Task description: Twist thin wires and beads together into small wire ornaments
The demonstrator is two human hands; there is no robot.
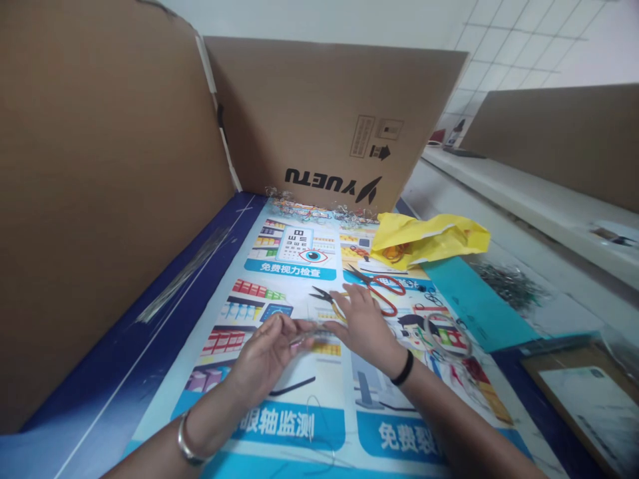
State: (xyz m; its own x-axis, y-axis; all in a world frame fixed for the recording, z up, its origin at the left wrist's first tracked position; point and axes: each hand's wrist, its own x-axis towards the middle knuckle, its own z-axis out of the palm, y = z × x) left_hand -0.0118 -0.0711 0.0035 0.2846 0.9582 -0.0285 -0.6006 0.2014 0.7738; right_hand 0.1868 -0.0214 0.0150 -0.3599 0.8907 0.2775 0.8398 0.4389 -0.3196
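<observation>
My left hand point(269, 352) is closed, its thumb and fingers pinching what looks like thin silvery wire point(301, 338); blur hides its exact shape. Close by, my right hand point(367, 326) has its thumb apart from its fingers. Those fingers reach over the yellow handles of a pair of pliers point(324, 295), whose dark jaws point to the upper left. I cannot tell whether the right thumb touches the wire. Just beyond the right hand lie red-handled scissors point(387, 286), blades partly apart, on the printed poster point(327, 372).
Cardboard panels point(319, 106) stand at the back and left. Beyond the scissors is a yellow bag point(439, 236). Wire scraps point(509, 283) are heaped at the right, wire lengths point(184, 276) at the left. A wire coil point(449, 336) lies right of my hand, near a box point(589, 392).
</observation>
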